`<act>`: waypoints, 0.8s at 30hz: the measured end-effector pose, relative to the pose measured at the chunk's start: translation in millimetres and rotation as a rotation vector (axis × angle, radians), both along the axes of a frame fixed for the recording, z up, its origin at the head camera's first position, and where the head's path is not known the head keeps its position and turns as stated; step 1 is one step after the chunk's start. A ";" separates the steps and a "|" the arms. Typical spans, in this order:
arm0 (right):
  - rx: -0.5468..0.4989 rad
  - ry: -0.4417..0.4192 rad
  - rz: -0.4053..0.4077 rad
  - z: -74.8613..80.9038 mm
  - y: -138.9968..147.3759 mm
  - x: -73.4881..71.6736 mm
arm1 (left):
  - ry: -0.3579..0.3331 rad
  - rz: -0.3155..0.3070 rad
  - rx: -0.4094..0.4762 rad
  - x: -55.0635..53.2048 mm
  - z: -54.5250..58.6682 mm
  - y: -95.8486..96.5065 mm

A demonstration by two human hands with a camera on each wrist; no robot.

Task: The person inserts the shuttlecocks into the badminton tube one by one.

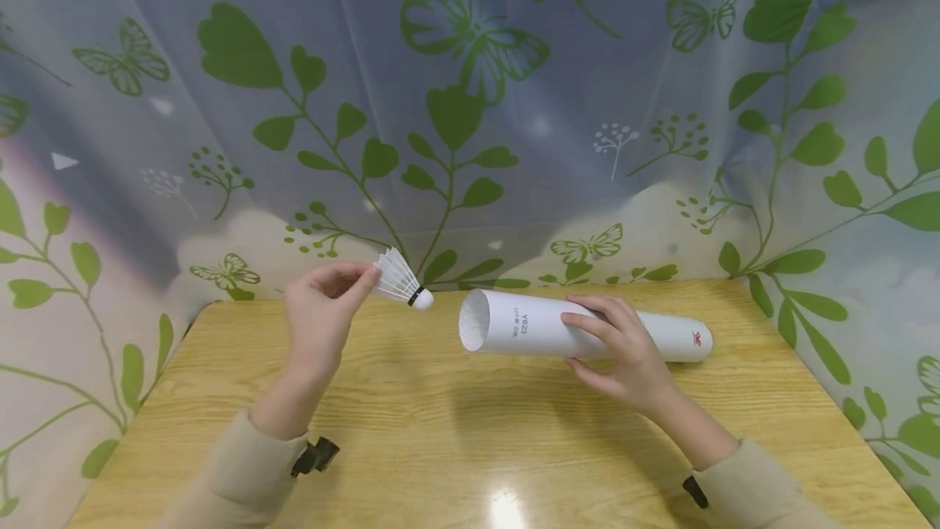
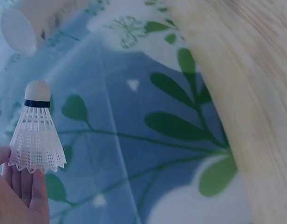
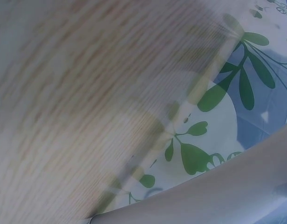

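Observation:
My left hand (image 1: 326, 313) pinches a white shuttlecock (image 1: 400, 277) by the rim of its skirt, thumb on one side and fingers on the other. In the left wrist view the shuttlecock (image 2: 37, 133) shows its rounded cork and dark band turned away from the hand. A long white tube (image 1: 539, 323) lies nearly level, its open end facing left towards the shuttlecock, a short gap between them. Around the tube's middle my right hand (image 1: 620, 353) grips, fingers over the top and thumb below. The right wrist view shows only part of the tube (image 3: 218, 196); the hand is out of sight there.
A wooden table (image 1: 411, 431) spreads beneath both hands. Behind it and along the sides hangs a curtain (image 1: 352, 39) printed with green leaves and butterflies. Small dark devices sit at both sleeve cuffs.

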State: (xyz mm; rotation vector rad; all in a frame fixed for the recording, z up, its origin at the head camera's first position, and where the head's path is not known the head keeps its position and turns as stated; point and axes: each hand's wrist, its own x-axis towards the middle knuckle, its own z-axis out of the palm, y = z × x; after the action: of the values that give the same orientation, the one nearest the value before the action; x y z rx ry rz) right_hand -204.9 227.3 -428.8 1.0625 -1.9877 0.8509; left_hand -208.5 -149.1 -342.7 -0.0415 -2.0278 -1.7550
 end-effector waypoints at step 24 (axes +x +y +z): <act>0.000 0.010 -0.008 2.6 -1.2 0.3 | 0.309 -0.133 -0.031 36.9 -2.1 65.1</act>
State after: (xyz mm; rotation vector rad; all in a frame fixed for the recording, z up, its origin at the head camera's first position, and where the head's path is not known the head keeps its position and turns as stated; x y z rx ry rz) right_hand -204.6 226.2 -426.2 1.0561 -1.9820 0.8394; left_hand -171.6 -84.0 -344.7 -0.4387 -1.8619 -1.6745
